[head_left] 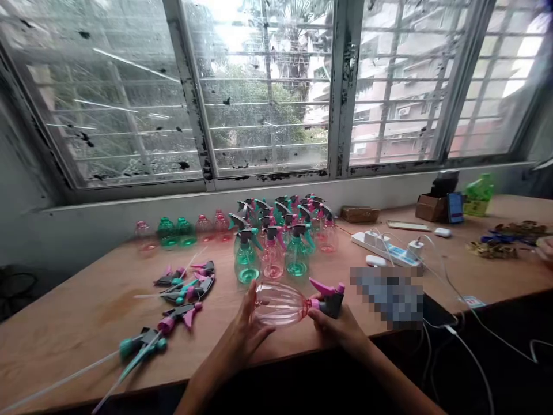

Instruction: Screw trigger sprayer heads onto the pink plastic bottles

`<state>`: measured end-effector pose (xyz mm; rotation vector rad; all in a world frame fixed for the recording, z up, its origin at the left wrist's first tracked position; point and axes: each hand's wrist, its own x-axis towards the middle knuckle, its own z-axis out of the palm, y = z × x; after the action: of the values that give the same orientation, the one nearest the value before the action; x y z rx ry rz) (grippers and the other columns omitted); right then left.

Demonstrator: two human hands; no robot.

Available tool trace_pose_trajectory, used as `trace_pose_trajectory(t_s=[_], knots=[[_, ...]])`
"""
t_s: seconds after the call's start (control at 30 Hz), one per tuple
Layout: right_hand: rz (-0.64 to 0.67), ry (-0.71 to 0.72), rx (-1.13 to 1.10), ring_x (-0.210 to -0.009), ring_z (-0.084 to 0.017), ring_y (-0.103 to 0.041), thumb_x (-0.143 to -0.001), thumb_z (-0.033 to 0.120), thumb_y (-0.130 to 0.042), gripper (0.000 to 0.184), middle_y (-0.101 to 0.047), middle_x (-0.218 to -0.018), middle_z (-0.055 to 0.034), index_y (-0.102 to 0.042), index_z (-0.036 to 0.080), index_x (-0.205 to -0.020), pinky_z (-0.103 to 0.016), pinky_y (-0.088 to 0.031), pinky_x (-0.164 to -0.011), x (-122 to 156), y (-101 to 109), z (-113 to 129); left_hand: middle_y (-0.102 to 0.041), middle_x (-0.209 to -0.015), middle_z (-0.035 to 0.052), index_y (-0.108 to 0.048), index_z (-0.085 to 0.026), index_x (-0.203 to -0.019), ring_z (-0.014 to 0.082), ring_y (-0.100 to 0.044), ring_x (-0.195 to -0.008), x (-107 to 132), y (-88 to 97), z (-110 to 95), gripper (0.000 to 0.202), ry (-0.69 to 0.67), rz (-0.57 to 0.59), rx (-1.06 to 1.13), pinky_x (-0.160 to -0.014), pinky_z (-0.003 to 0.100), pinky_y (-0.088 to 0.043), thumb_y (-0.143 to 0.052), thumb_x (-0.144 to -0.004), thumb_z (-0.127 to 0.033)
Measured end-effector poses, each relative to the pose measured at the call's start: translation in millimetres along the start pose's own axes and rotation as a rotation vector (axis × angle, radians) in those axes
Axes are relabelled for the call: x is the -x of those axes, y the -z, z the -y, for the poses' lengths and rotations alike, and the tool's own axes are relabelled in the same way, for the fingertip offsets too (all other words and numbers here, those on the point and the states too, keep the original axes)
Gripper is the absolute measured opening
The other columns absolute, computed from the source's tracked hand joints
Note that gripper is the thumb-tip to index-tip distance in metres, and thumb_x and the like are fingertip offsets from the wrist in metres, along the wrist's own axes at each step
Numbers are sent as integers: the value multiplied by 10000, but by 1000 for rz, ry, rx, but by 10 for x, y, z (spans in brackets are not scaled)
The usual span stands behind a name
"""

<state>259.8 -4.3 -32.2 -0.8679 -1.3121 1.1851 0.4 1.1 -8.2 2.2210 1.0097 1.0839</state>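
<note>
A clear pink spray bottle (280, 304) lies on its side in the air above the table's front edge, its grey and pink spray head (330, 298) pointing right. My left hand (248, 328) is wrapped round the bottle's base end. At the neck, my right hand (334, 325) grips the spray head's collar, with some fingers hidden behind it. Just beyond stand several green and pink spray bottles (297, 256) with heads fitted. Loose spray heads (179, 314) with thin tubes lie to the left.
Headless green and pink bottles (173, 231) line the window side at left. A power strip (389, 249) with cables, a blurred-out phone-like object (391, 297) and a small cardboard box (431, 206) are at right. Another person's hand (546, 249) shows at the right edge.
</note>
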Motion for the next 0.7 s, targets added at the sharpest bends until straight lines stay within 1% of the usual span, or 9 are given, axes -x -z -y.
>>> trace_pose_trajectory(t_s=[0.07, 0.13, 0.23, 0.33, 0.4, 0.47, 0.57, 0.63, 0.7], knots=[[15, -1, -3, -452, -110, -495, -760, 586, -779, 502, -564, -530, 43, -595, 155, -939, -224, -384, -449, 4, 4, -8, -497, -1483, 150, 109, -330, -1577, 319, -583, -1273, 5, 20, -8, 986, 13, 40, 2, -1107, 509, -446, -634, -932, -399], [24, 5, -13, -450, -111, -499, -772, 571, -778, 499, -568, -528, 45, -593, 150, -966, -225, -385, -454, 9, 7, -13, -543, -1439, 148, 145, -309, -1572, 330, -560, -1302, 9, 48, -34, 1048, 25, 76, 15, -1117, 517, -432, -659, -910, -427], [34, 18, -20, -450, -109, -505, -788, 547, -779, 482, -576, -526, 46, -587, 148, -979, -224, -385, -460, 12, 11, -22, -516, -1462, 153, 108, -295, -1582, 323, -498, -1365, 9, 68, -78, 985, 51, 89, 39, -1145, 514, -397, -624, -935, -421], [42, 18, -22, -443, -110, -508, -793, 537, -781, 473, -583, -521, 47, -583, 150, -978, -220, -380, -454, 8, 16, -44, -459, -1504, 150, 38, -301, -1591, 325, -461, -1392, -6, 49, -82, 941, 51, 58, 4, -1166, 516, -367, -631, -934, -379], [43, 22, -24, -445, -111, -513, -799, 528, -781, 470, -587, -524, 49, -581, 152, -998, -220, -383, -458, 5, 21, -60, -427, -1532, 142, 26, -316, -1591, 328, -456, -1395, -16, 29, -52, 905, 43, 28, -22, -1164, 516, -369, -610, -948, -353], [47, 29, -19, -450, -111, -517, -808, 519, -777, 463, -592, -527, 48, -583, 152, -1011, -222, -388, -466, 6, 25, -65, -480, -1492, 140, 56, -320, -1587, 327, -502, -1355, -18, 21, -6, 925, 38, 16, -22, -1141, 516, -401, -612, -947, -358], [53, 31, -5, -455, -111, -517, -814, 523, -771, 456, -596, -528, 42, -591, 148, -1002, -224, -384, -474, 14, 22, -41, -577, -1386, 144, 119, -298, -1579, 340, -543, -1307, -3, 40, 47, 1071, 34, 51, -32, -1132, 546, -399, -693, -890, -411], [48, 24, -5, -454, -111, -513, -805, 528, -776, 467, -594, -527, 43, -587, 151, -1006, -224, -381, -475, 21, 14, -16, -548, -1418, 158, 106, -287, -1582, 354, -489, -1358, 9, 67, 50, 1068, 31, 75, -49, -1158, 568, -350, -691, -887, -432], [44, 20, -6, -455, -112, -512, -794, 533, -784, 484, -592, -526, 46, -582, 154, -1016, -225, -385, -476, 27, 7, 3, -478, -1487, 168, 48, -284, -1592, 360, -429, -1406, 13, 86, 26, 994, 22, 90, -48, -1175, 570, -320, -658, -909, -439]])
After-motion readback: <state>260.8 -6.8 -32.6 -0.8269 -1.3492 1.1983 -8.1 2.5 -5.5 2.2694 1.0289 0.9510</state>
